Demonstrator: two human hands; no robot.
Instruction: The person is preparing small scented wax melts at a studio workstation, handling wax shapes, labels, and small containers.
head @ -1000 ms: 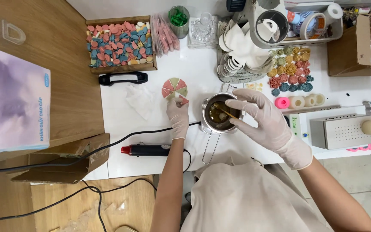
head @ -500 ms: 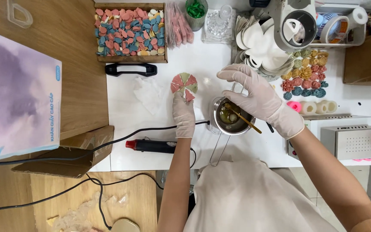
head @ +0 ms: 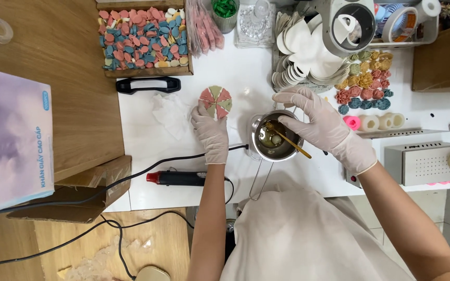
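Observation:
Both my hands wear white gloves. My left hand rests on the white table, its fingertips touching a small round piece made of pink and pale green wedges. My right hand holds a thin wooden stick whose tip dips into a small steel pot of dark liquid. The pot's wire handle points toward me.
A wooden box of pink, blue and cream pieces stands at the back. Rows of small coloured flowers lie at right, beside white shells. A red-tipped heat tool and its cable lie near the front edge. A perforated metal box sits at right.
The view has shifted slightly. My right hand has kept stirring the stick in the pot, and my left hand stays on the round piece.

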